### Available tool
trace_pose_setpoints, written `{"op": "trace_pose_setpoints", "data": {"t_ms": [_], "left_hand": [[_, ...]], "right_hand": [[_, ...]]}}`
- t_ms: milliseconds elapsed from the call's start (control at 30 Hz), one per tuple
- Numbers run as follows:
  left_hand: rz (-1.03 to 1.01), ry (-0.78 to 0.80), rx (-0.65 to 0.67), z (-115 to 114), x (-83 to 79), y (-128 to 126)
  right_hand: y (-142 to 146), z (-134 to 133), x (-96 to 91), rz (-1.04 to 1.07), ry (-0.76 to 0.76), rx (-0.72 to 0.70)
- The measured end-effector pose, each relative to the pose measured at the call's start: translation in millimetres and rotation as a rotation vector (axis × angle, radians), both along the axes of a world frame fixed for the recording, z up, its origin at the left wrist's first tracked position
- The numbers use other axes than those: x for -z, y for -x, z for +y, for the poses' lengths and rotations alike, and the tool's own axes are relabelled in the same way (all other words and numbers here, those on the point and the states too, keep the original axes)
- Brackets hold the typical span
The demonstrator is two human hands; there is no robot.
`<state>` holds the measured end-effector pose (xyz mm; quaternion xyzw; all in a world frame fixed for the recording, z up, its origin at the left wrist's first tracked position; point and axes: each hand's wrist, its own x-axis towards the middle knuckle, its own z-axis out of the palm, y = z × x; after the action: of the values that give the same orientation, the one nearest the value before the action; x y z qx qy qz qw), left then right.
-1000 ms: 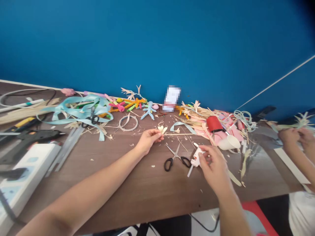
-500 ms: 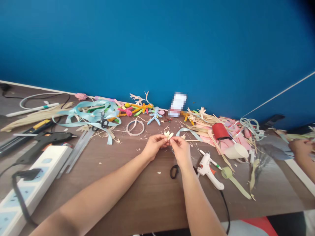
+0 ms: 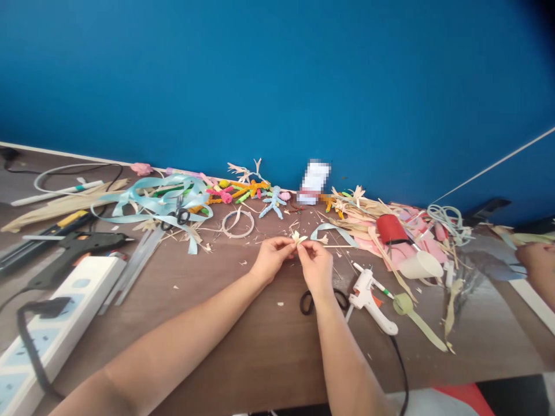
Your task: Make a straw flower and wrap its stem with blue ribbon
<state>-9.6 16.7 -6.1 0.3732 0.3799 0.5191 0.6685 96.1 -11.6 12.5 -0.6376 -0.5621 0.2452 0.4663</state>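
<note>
My left hand (image 3: 271, 258) and my right hand (image 3: 317, 263) meet above the brown table (image 3: 225, 323), both pinching a small cream straw flower (image 3: 298, 237) between their fingertips. A white glue gun (image 3: 368, 294) lies on the table just right of my right hand, its black cord running toward me. Black-handled scissors (image 3: 310, 300) lie under my right wrist, partly hidden by it.
Light blue ribbon (image 3: 151, 199) with another pair of scissors (image 3: 178, 216), a black glue gun (image 3: 73, 248) and a white power strip (image 3: 52, 323) lie at left. Colourful pipe-cleaner figures (image 3: 243, 190), straw scraps, a red spool (image 3: 389, 228) and a white cone (image 3: 420, 266) crowd the back. Another person's hand (image 3: 537, 260) shows at far right.
My right hand let go of the white glue gun, which now lies on the table, and moved left to join my left hand on the straw flower.
</note>
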Motion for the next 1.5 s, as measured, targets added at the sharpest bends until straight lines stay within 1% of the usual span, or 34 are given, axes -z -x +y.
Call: {"op": "trace_pose_setpoints", "data": {"t_ms": [300,567,667,833,900,967,1100,1167,1367,1500], "left_hand": [[0.049,-0.028,-0.008,0,2.5,0],[0.076,-0.053,-0.029,0,8.5,0],[0.148,-0.108,-0.045,-1,8.7,1],[0.295,-0.252,-0.075,-1,7.4,3],[0.314,-0.267,-0.078,-2,7.3,3],[0.282,-0.223,-0.058,-1,7.3,3],[0.092,-0.052,0.023,-1,5.5,1],[0.022,-0.002,0.037,-1,3.4,2],[-0.033,0.024,0.025,0,-1.0,3],[-0.032,0.026,0.022,0,0.0,3]], "right_hand": [[0,-2,-0.2,-0.026,-0.049,0.001],[7,-3,2.4,-0.026,-0.116,0.01],[7,-3,1.9,-0.028,-0.113,-0.003],[8,-5,-0.6,-0.073,-0.132,-0.014],[8,-6,-1.4,-0.092,-0.132,-0.015],[7,-6,-1.9,-0.082,-0.115,-0.021],[6,-5,-0.5,0.015,-0.064,-0.046],[6,-4,1.9,0.051,-0.05,-0.04],[6,-2,10.5,0.112,-0.038,-0.022],[5,-1,11.3,0.085,-0.078,-0.013]]}}
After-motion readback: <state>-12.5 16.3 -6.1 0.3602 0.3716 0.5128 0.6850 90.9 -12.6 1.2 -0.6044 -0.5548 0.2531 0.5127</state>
